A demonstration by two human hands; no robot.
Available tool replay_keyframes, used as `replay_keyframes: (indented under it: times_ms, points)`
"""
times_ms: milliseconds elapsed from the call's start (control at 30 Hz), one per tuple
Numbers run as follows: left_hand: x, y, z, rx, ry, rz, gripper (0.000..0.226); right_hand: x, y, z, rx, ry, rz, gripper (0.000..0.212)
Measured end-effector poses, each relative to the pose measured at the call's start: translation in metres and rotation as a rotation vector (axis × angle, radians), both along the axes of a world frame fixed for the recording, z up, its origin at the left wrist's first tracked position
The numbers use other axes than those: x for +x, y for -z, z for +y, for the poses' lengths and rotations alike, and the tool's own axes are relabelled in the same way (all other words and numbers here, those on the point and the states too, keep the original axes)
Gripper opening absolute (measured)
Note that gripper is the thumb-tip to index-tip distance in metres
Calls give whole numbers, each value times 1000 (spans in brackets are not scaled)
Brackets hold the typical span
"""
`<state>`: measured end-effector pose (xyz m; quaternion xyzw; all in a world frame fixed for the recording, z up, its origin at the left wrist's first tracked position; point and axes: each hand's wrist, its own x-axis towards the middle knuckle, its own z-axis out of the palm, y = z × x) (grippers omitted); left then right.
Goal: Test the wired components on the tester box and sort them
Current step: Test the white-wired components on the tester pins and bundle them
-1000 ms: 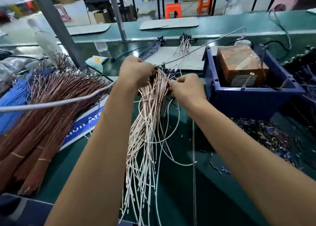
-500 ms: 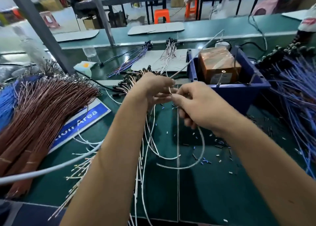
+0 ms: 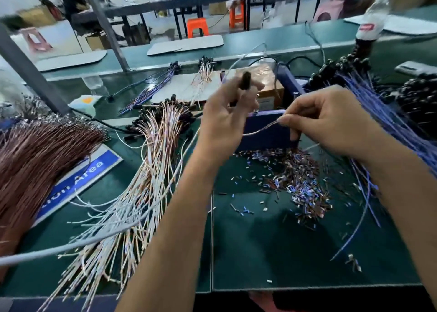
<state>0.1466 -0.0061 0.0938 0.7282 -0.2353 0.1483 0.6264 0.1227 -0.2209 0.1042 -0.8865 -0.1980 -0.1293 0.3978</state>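
The wired component (image 3: 246,81) is raised in front of the tester box (image 3: 267,91), its thin lead (image 3: 260,128) stretched between both hands. The lead could snag or slip, since it hangs slack. The left hand (image 3: 227,115) grips the black component body; the right hand (image 3: 328,120) pinches the lead's end.

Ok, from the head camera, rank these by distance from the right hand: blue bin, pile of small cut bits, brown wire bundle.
From the right hand:
1. Blue plastic bin, just left, by the fingers.
2. Pile of small cut bits, below on the green mat.
3. Brown wire bundle, far left.
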Motion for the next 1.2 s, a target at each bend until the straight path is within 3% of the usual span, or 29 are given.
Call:
replay_keyframes:
  times_ms: [100, 267, 400, 500, 1033, 1200]
  points:
    - [-6, 23, -29, 333, -56, -224, 28, 5, 12, -8, -17, 0, -82, 21]
    - [-5, 71, -36, 467, -68, -122, 18, 4, 58, -16, -48, 66, -103, 11]
    - [1, 97, -28, 451, -111, -43, 10, 4, 86, -17, -9, 79, -16, 2]
    - [4, 100, -25, 401, -135, 26, 7, 5, 88, -17, -5, 35, 28, 7]
    - [-9, 84, -21, 235, 17, 211, 19, -2, 85, -13, 54, 78, -184, 8]
    - [-3, 87, -11, 243, -24, 222, 21, -2, 80, -25, 160, 253, -273, 11]
